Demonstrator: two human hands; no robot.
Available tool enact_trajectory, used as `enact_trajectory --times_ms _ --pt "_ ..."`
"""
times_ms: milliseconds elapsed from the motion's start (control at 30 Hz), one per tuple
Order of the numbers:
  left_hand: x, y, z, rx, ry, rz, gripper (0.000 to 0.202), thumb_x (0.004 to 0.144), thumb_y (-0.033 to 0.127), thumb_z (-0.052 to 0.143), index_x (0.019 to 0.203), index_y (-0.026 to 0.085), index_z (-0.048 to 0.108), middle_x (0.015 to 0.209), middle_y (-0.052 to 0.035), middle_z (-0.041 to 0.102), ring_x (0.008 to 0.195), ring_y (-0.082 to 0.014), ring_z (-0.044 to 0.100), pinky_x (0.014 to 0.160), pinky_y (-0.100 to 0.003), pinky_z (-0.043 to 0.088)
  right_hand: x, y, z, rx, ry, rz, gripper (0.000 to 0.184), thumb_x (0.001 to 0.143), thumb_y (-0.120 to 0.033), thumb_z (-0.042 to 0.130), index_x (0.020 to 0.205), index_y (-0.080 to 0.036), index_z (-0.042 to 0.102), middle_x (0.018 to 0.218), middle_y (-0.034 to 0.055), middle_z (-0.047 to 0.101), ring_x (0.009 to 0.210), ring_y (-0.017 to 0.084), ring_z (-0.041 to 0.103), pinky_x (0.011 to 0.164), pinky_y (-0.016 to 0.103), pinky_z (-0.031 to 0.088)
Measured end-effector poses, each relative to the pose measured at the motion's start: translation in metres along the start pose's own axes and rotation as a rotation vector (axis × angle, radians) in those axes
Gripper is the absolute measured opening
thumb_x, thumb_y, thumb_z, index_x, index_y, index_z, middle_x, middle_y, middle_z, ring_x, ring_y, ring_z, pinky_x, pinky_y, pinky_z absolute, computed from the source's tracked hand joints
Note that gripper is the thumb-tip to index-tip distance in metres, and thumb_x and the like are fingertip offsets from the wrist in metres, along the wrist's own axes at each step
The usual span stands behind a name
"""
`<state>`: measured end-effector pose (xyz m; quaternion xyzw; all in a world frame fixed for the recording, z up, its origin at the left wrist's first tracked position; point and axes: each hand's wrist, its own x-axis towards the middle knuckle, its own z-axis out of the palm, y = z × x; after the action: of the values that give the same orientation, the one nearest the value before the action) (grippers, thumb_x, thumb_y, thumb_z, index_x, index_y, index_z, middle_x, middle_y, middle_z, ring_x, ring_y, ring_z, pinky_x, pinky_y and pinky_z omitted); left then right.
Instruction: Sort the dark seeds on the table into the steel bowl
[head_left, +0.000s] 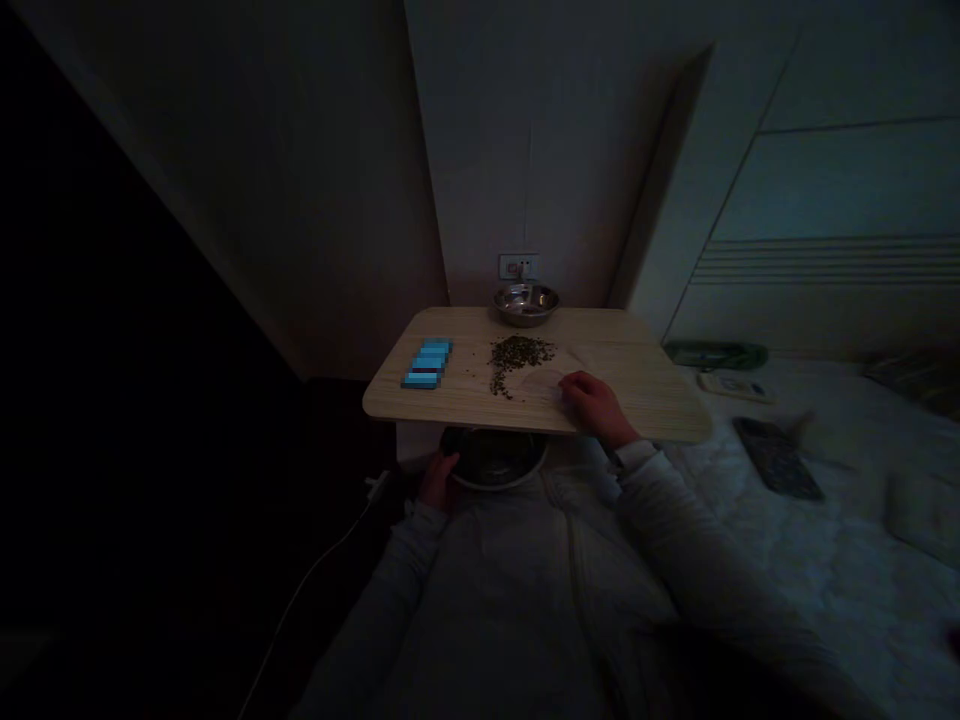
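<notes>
My right hand (595, 405) is closed over the near right part of a wooden tabletop (450, 405). From its fingers a thin, pale see-through piece (541, 381) reaches left; its kind is hard to make out in the dim light. Just beyond lies a loose scatter of small dark green bits (517, 352), with a thinner trail curving toward me. Below the table's front edge, my left hand (437, 480) grips the left rim of a dark bowl with a pale rim (499, 487). The table partly hides this bowl, and its contents are too dark to tell.
A shiny metal bowl (526, 304) stands at the table's back edge, below a wall socket (518, 266). A lit phone (427, 364) lies at the left. On the bed (720, 520) to the right are a remote control (735, 387) and a dark flat object (777, 457).
</notes>
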<state>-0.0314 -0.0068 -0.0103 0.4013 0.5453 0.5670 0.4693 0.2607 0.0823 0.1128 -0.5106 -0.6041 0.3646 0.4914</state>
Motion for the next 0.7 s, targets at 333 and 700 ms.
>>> enact_trajectory --times_ms 333,700 --pt "-0.008 0.015 0.009 -0.139 0.057 -0.087 0.023 0.053 0.021 0.084 0.071 0.023 0.069 0.097 -0.0084 0.078 0.127 -0.0338 0.059 0.108 -0.045 0.046 0.0 -0.002 0.001 0.012 0.006 0.003 0.019 0.063 -0.04 0.056 0.069 -0.022 0.059 0.061 -0.0004 0.06 0.065 0.018 0.055 0.069 0.033 0.043" --pt "-0.006 0.009 0.028 -0.327 0.109 -0.232 0.021 0.063 0.032 0.079 0.078 0.022 0.068 0.085 -0.0048 0.076 0.105 -0.0287 0.069 0.096 -0.043 0.053 0.0 0.002 0.0 -0.014 0.014 -0.037 0.014 0.065 -0.036 0.056 0.067 -0.023 0.06 0.063 -0.0001 0.063 0.067 0.018 0.057 0.069 0.033 0.045"
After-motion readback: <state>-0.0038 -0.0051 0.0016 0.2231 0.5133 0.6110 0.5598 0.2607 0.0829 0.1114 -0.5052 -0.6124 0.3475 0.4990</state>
